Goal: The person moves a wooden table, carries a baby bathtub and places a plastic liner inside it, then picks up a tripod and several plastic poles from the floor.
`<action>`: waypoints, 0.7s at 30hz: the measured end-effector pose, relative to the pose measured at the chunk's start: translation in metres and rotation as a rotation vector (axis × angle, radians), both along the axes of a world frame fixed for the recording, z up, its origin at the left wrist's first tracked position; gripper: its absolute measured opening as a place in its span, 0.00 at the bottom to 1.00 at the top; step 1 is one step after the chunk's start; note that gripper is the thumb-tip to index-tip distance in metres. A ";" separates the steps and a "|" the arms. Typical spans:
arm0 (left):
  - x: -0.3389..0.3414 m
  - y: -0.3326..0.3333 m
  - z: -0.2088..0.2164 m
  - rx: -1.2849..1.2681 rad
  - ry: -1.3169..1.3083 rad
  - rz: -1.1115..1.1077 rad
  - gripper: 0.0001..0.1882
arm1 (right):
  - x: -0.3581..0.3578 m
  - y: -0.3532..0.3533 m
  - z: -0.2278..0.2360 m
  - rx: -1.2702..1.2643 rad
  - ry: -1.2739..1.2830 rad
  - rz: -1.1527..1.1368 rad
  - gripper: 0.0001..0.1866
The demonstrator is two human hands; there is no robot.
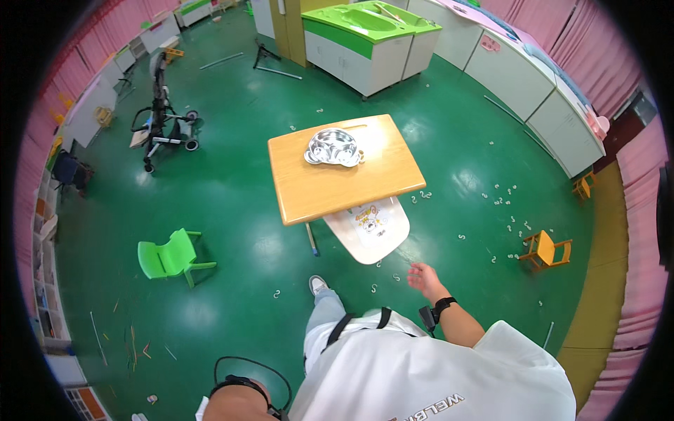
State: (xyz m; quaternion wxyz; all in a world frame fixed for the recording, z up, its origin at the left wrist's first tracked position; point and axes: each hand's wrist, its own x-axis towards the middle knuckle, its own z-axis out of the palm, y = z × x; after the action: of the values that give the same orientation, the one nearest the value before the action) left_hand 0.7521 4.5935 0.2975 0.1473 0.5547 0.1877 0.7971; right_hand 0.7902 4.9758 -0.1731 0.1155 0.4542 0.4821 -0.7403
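Observation:
My right hand (425, 279) hangs open and empty above the floor, its fingers loosely apart. It is nearest to the cream chair seat (358, 249) with a cartoon print, partly tucked under a wooden-topped table (309, 196). On the table lies a shiny metal divided plate (333, 146) with rounded ears. A thin light-brown stick (355, 127) is behind it, and small brownish bits (362, 156) sit by its right edge. At the lower left my left arm is bent down. Just past its wrist strap only a sliver of my left hand (260, 386) shows; its fingers are hidden.
A green chair (171, 257) stands at the left, a stroller frame (165, 119) behind it. Small white S-shaped hooks (498, 202) and rods (502, 109) lie scattered on the floor. A small wooden chair (543, 250) stands right; a green-topped sink cabinet (365, 45) is ahead.

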 end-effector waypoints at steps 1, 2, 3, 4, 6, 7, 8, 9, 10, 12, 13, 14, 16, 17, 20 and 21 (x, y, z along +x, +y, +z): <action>-0.029 -0.003 -0.003 -0.072 0.013 -0.061 0.11 | -0.011 -0.001 0.003 0.007 -0.017 -0.009 0.17; -0.048 -0.008 0.003 -0.147 0.029 -0.119 0.11 | -0.023 -0.004 0.006 -0.011 -0.019 -0.053 0.17; -0.073 -0.009 -0.002 -0.063 0.100 -0.159 0.12 | -0.041 -0.008 0.008 -0.031 -0.012 -0.096 0.17; -0.098 -0.008 -0.007 0.022 0.169 -0.198 0.13 | -0.058 -0.008 0.010 -0.027 -0.020 -0.107 0.17; -0.156 -0.020 -0.017 -0.112 0.271 -0.161 0.14 | -0.096 -0.011 0.016 0.058 0.039 -0.049 0.15; -0.182 -0.022 -0.026 -0.249 0.375 -0.115 0.16 | -0.116 -0.016 0.016 0.054 0.033 -0.055 0.15; -0.199 -0.018 -0.042 -0.253 0.371 -0.123 0.16 | -0.137 -0.022 0.014 0.091 0.044 -0.021 0.15; -0.216 -0.009 -0.068 -0.478 0.126 0.175 0.06 | -0.164 -0.025 0.012 0.132 0.059 0.009 0.15; -0.237 0.001 -0.099 -0.695 -0.126 0.474 0.13 | -0.190 -0.028 0.010 0.164 0.016 0.047 0.15; -0.313 0.015 -0.195 -1.019 -0.192 0.432 0.06 | -0.234 -0.032 0.012 0.227 0.047 0.076 0.17; -0.332 0.021 -0.240 -1.177 -0.428 0.491 0.05 | -0.259 -0.037 0.011 0.219 0.041 0.090 0.19; -0.354 0.026 -0.285 -1.234 -0.520 0.547 0.06 | -0.277 -0.042 0.002 0.208 0.031 0.088 0.19; -0.394 0.046 -0.359 -1.285 -0.612 0.598 0.07 | -0.316 -0.035 -0.018 0.267 0.086 0.105 0.23; -0.406 0.050 -0.391 -1.441 -0.550 0.752 0.07 | -0.333 -0.038 -0.020 0.261 0.079 0.103 0.23; -0.437 0.043 -0.477 -1.649 -0.449 1.056 0.08 | -0.382 -0.048 -0.018 0.019 0.062 0.089 0.23; -0.447 0.032 -0.497 -1.695 -0.413 1.200 0.10 | -0.398 -0.057 -0.016 0.004 0.064 0.102 0.23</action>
State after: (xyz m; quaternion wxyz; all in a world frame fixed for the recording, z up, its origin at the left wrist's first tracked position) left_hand 0.3054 4.6254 -0.1997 0.0972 -0.0591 0.8972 0.4267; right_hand 0.3925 4.9188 -0.1888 0.1366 0.4054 0.5095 -0.7466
